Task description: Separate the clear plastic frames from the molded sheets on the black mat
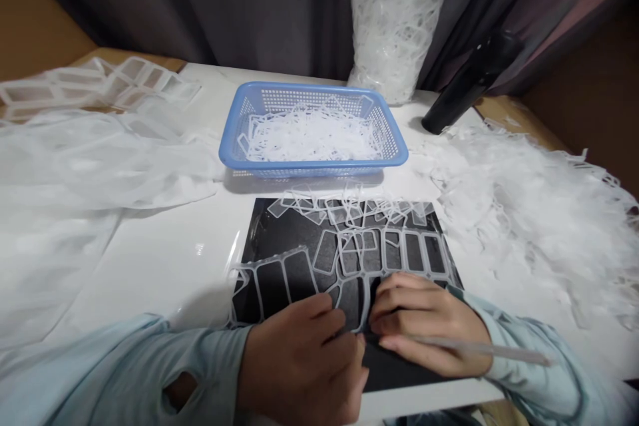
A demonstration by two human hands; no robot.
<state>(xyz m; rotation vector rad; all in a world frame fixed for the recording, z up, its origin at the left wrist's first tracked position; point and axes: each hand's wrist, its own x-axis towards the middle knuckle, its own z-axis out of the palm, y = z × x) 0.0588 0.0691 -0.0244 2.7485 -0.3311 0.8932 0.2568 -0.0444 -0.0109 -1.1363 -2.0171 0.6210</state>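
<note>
On a black mat (279, 226) lies a translucent white plastic sheet (287, 279) of joined rectangular frames. My left hand (304, 353) is closed at its near edge, thumb and fingers pinched together on the sheet; the fingertips are partly hidden. Just to the right, my right hand (429, 319) rests on the sheet with its fingers curled. A thin grey stick-like tool (479, 347) is held in it, sticking out past the wrist; its tip is hidden under the fingers. Several loose rectangular frames (344, 210) lie scattered along the mat's far edge.
Beyond the mat stands a blue plastic basket (314, 165) holding many loose frames. Behind it is a clear bag (394, 33) full of similar pieces. A black cylinder (464, 86) leans at the right, near a heap of plastic scrap (544, 206). Stacked frame sheets (100, 153) cover the left.
</note>
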